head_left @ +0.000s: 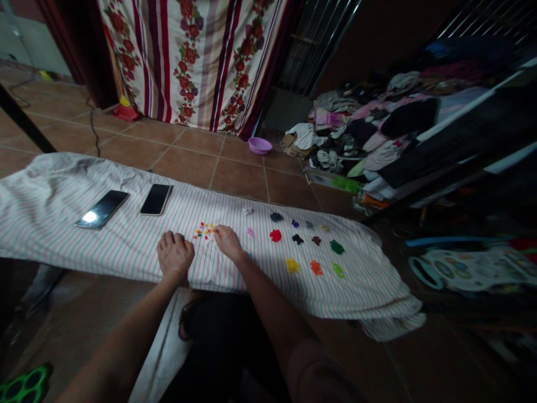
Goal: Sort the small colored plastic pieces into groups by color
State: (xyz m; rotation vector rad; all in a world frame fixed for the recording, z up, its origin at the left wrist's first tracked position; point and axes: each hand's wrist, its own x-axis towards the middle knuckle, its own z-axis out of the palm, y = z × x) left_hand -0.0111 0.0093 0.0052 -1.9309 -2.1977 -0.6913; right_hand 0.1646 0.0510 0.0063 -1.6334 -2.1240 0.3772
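My right hand [227, 243] is pinched at the right side of a small scatter of mixed-colour pieces [201, 231], red, yellow, orange, green and white. Whatever lies between its fingertips is too small to make out. Left of the scatter, my left hand [174, 254] rests on the striped cloth [121, 249] with curled fingers, their tips hidden underneath. Small single-colour piles lie to the right, among them red [275, 235], yellow [292, 265], orange [316, 267], black [297, 239], dark green [336, 247] and pink [250, 232]. A bit of blue shows beside my right wrist.
Two phones, one with a glare [103, 209] and one dark [156, 199], lie at the left of the cloth. Beyond it, a purple basin [260, 146] sits on the tiled floor [195, 154]. A heap of clothes [369, 123] stands at the back right.
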